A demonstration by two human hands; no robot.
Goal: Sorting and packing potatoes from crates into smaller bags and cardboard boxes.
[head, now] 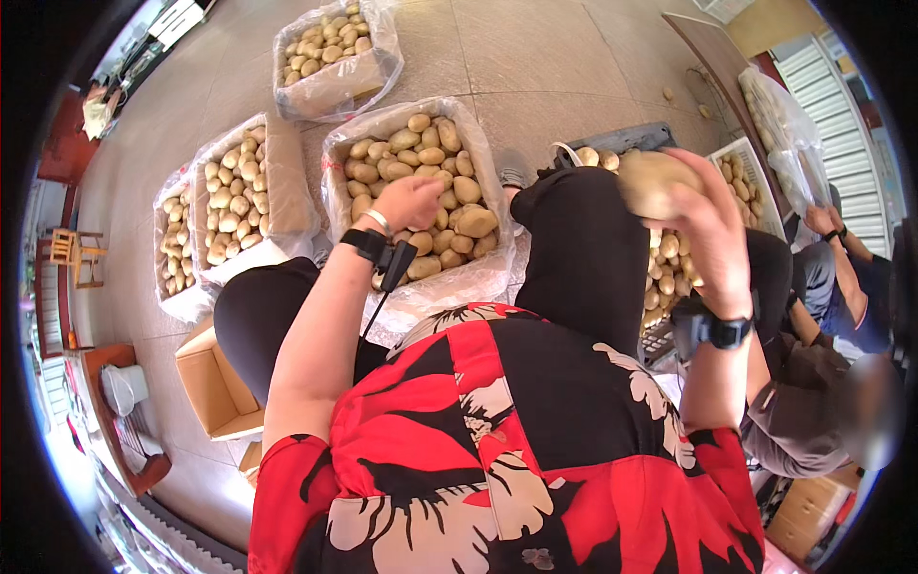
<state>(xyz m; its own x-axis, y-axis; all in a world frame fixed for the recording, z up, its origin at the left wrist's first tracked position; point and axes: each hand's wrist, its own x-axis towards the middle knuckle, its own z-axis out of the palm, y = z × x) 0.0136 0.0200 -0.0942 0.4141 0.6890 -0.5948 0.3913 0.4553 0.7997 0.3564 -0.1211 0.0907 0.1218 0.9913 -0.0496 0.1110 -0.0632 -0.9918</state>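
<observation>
A large potato [656, 184], blurred by motion, is in my right hand [706, 222], above a crate of potatoes [668, 251] beside my right knee. My left hand [411, 203] has its fingers curled over the plastic-lined box [502, 237] of potatoes between my knees; whether it grips a potato cannot be told. Loose potatoes [466, 190] fill that box. A strapped device sits on each wrist, and a pale bracelet circles my left wrist.
Lined boxes of potatoes stand at the left [287, 179] and beyond [337, 93]. An open cardboard box [215, 380] is by my left leg. At the right are a white crate [764, 194], a bagged load of potatoes [782, 136] and co-workers [839, 287]. Some potatoes lie on the floor.
</observation>
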